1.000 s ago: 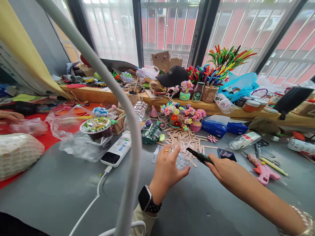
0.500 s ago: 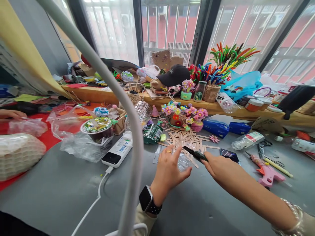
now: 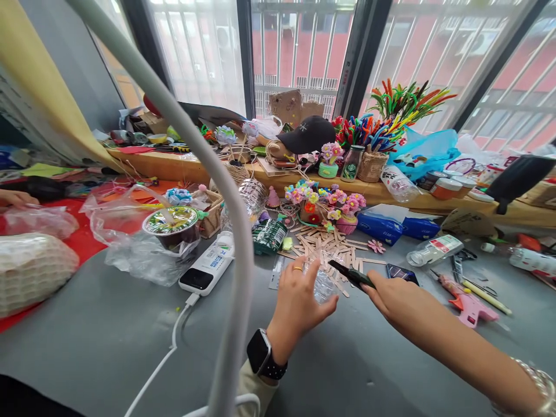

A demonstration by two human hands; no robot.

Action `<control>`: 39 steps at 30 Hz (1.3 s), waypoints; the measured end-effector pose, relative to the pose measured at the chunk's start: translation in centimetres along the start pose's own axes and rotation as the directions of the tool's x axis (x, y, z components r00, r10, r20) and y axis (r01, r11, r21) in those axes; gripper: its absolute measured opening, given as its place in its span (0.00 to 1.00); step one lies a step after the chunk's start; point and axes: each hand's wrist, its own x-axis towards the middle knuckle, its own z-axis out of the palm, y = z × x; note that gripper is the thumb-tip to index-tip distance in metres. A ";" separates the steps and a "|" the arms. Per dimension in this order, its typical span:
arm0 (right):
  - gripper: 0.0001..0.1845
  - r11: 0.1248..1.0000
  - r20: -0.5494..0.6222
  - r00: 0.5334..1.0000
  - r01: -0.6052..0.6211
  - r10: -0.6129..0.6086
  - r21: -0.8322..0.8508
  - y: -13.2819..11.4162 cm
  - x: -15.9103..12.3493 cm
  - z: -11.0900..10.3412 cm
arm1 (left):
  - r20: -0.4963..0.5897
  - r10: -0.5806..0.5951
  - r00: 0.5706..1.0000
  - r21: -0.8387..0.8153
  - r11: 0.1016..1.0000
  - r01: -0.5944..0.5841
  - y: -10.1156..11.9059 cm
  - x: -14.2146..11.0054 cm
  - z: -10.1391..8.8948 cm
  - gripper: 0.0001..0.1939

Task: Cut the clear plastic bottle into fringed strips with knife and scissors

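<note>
My left hand (image 3: 297, 301), with a ring and a watch, curves its thumb and fingers around a clear plastic bottle piece (image 3: 324, 285) on the grey table. The far side of that piece is hard to make out against the wooden sticks behind it. In my right hand (image 3: 393, 295) is a dark-handled utility knife (image 3: 357, 278), pointing left, its black tip above and to the right of the plastic and apart from my left fingers. Flat wooden craft sticks (image 3: 343, 255) lie in a loose heap just beyond both hands.
A white lamp arm (image 3: 243, 260) crosses the view left of my hands. Nearby lie a white power bank (image 3: 208, 269) with its cable and a pink glue gun (image 3: 471, 301). Crafted flowers (image 3: 310, 200) stand behind the sticks. Another person's hand (image 3: 17, 198) shows at far left.
My right hand and the knife have shifted slightly right, away from my left hand. My left hand stays nearly in place around the plastic. The other person's hand moved a little left.
</note>
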 end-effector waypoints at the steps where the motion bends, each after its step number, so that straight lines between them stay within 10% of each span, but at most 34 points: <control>1: 0.12 1.000 0.013 1.000 -0.001 0.001 0.006 0.1 0.1 -0.2 | -0.001 0.001 1.000 0.003 1.000 -0.001 0.0 0.0 0.1 0.31; 39: 0.12 0.999 0.019 0.999 -0.040 0.039 0.013 -0.5 -0.5 0.2 | -0.044 -0.004 0.999 0.029 1.000 0.005 0.2 -0.2 0.3 0.31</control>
